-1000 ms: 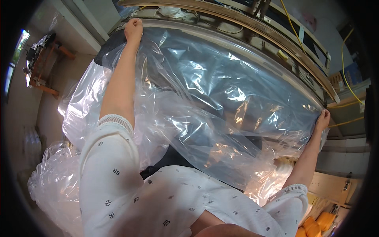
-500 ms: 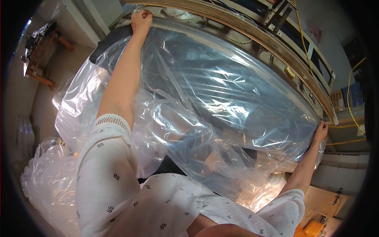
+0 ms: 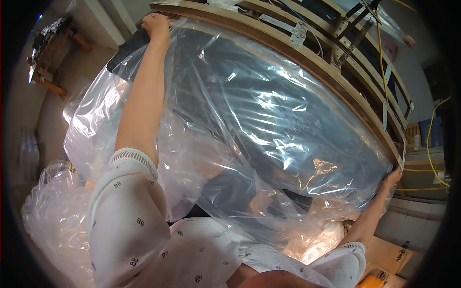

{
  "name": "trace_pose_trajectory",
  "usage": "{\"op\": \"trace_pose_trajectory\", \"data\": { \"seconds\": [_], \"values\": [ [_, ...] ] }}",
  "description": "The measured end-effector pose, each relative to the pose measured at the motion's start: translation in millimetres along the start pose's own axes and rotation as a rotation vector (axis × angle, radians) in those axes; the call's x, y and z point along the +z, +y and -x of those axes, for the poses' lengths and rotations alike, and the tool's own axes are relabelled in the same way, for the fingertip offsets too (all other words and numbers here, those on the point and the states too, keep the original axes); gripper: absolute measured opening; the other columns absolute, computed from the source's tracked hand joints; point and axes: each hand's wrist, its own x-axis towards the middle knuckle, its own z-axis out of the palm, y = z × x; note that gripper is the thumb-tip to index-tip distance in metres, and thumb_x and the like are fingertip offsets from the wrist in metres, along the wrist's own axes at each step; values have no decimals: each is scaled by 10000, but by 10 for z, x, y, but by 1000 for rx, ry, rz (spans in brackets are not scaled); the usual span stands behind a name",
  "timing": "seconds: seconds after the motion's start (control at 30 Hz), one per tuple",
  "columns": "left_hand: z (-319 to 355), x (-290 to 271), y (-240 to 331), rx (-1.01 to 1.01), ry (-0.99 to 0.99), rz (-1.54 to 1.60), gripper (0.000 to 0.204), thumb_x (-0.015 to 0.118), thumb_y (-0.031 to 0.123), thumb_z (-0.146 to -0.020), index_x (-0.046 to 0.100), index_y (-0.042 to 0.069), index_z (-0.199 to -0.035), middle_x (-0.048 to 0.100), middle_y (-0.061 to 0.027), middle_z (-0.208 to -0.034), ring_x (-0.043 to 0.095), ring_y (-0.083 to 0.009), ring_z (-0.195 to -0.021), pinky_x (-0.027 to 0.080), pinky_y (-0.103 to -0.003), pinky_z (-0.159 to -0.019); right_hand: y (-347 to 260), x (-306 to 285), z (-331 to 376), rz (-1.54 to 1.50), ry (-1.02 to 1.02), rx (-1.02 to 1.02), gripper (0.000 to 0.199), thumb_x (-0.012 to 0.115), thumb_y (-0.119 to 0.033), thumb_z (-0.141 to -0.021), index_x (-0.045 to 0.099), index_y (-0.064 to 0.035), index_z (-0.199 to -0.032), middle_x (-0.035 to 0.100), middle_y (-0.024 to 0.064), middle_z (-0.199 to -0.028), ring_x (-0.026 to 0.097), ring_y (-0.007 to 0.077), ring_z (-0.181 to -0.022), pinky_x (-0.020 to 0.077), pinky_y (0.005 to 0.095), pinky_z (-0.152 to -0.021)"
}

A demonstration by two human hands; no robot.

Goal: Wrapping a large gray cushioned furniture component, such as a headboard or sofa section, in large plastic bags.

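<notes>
A large clear plastic sheet point(image 3: 269, 105) is spread in shiny wrinkles over a broad dark piece, its far edge running along a wooden frame point(image 3: 288, 44). My left hand point(image 3: 157, 25) is closed at the far left corner of the sheet, beside the end of the frame; the gathered film inside the fist is mostly hidden. At the right corner, my right hand point(image 3: 394, 177) is closed on the sheet's edge, right by the frame's lower end. Both arms stretch wide across the plastic.
Metal brackets point(image 3: 298, 34) and a yellow cable point(image 3: 381, 57) are on the slatted frame. A heap of crumpled plastic point(image 3: 60, 216) lies at left. Beyond it stands an orange-legged rack point(image 3: 55, 62). Another person's hand point(image 3: 408, 40) shows at the far right.
The wooden frame now sits closer, covering the gap beyond the sheet's far edge. My left hand has shifted slightly left, my right hand slightly nearer. Another person's hand has come into view.
</notes>
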Motion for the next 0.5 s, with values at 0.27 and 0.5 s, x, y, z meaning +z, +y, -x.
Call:
{"op": "trace_pose_trajectory", "data": {
  "seconds": [0.27, 0.5],
  "values": [
    [33, 83, -36, 209, -293, -916, 503, 393, 462, -872, 538, 71, -1154, 511, -152, -1205, 448, -325, -1146, 319, -507, -934, 45, -22, 36, 658, 4, -299, 313, 425, -259, -868, 616, -19, -932, 620, 171, -933, 599, 296, -853, 457, 397, -741],
    [-687, -667, 163, 572, -743, -778, 394, 500, 336, -878, 596, -3, -1055, 616, -118, -1011, 562, -210, -929, 402, -287, -841, -647, -894, 1061, 827, -66, -406, 317, 505, -358, -806, 550, -85, -961, 555, 95, -998, 519, 296, -933, 413, 433, -751]
  ]
}}
